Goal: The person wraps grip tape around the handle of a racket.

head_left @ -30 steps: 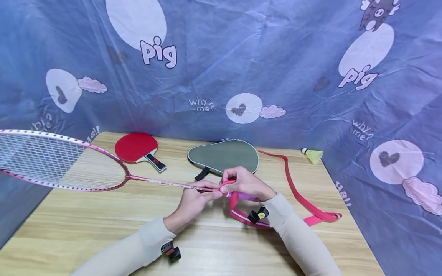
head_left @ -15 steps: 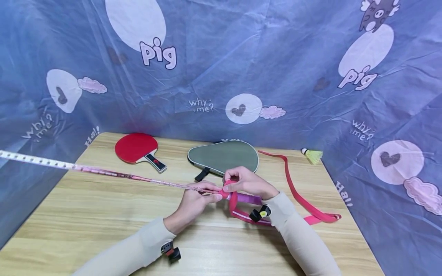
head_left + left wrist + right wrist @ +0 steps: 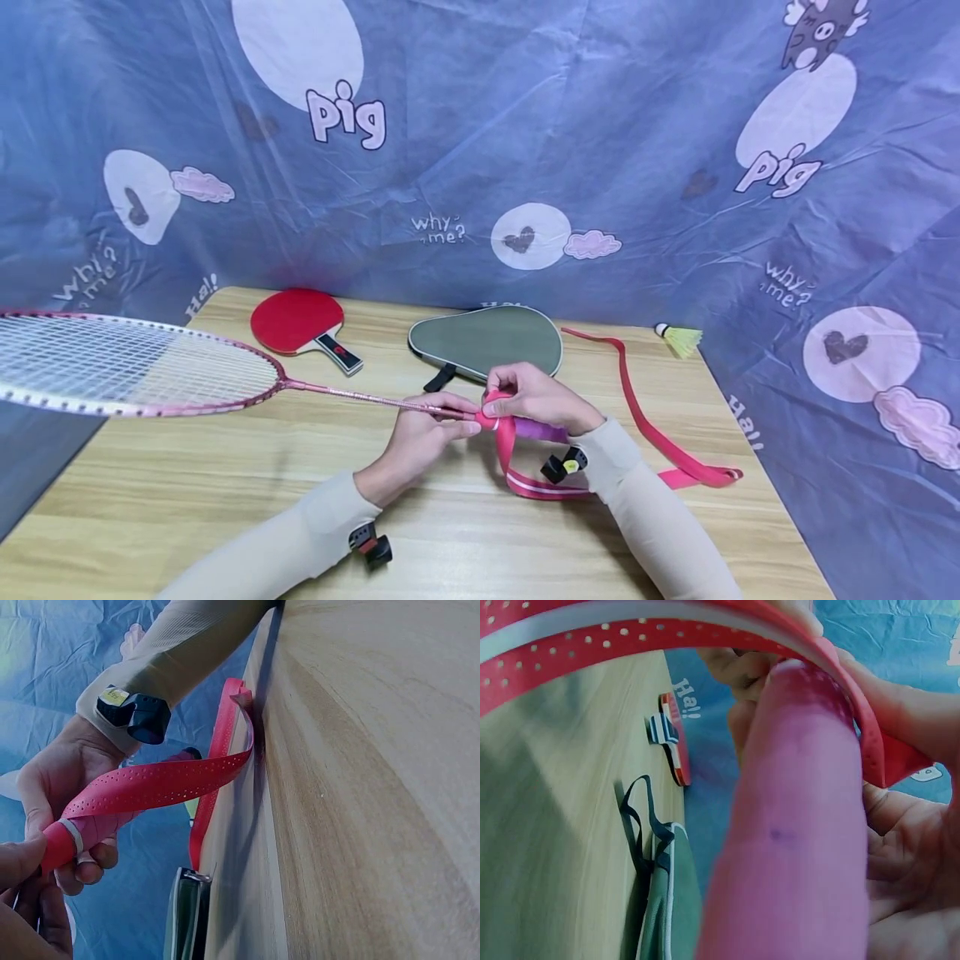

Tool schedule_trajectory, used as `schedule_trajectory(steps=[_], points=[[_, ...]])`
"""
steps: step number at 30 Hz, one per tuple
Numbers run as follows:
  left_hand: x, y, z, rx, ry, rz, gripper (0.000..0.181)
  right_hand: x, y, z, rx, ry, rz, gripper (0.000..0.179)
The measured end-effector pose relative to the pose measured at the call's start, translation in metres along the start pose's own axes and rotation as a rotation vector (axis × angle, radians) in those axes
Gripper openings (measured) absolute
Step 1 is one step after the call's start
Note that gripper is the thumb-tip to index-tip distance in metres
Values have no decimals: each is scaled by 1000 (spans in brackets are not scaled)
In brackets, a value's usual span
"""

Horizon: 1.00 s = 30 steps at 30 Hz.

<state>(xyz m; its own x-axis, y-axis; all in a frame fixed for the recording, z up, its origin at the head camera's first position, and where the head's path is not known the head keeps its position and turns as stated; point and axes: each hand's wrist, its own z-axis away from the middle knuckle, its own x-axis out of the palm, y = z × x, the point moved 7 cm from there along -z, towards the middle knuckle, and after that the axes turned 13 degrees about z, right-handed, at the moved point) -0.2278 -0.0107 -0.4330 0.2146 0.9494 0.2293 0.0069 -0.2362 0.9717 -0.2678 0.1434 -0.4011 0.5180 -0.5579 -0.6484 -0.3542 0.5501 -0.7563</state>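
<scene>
Pink racket (image 3: 337, 391) held above table (image 3: 420, 542): left hand (image 3: 420, 435) curled round handle (image 3: 542, 431) top, right hand (image 3: 538, 398) pinching red tape (image 3: 506, 450) there. Racket head (image 3: 142, 367), edge-on half a second earlier, now shows its strings (image 3: 210, 371). Behind, on the table: grey-green case (image 3: 491, 337), contents hidden.

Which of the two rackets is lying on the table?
The red table-tennis paddle, left of the green case; the badminton racket is held up in the left hand.
</scene>
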Motion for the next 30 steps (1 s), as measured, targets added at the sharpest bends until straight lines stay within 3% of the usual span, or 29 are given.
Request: schedule_trajectory(steps=[6,16,22,26,30], points=[[-1,1,-2,-2,12,2,27,4,1,-2,-5,-10,-98,20],[7,3,-3,-19,-56,103,41,2,-1,-1,-51,51,-166,22],[7,3,-4,5,15,70,32,-2,-8,1,-100,115,-109,24],[3,5,-5,20,84,25,25,-3,-10,1,-101,135,-102,24],[2,7,-5,19,111,4,23,-5,-12,1,-94,145,-89,20]])
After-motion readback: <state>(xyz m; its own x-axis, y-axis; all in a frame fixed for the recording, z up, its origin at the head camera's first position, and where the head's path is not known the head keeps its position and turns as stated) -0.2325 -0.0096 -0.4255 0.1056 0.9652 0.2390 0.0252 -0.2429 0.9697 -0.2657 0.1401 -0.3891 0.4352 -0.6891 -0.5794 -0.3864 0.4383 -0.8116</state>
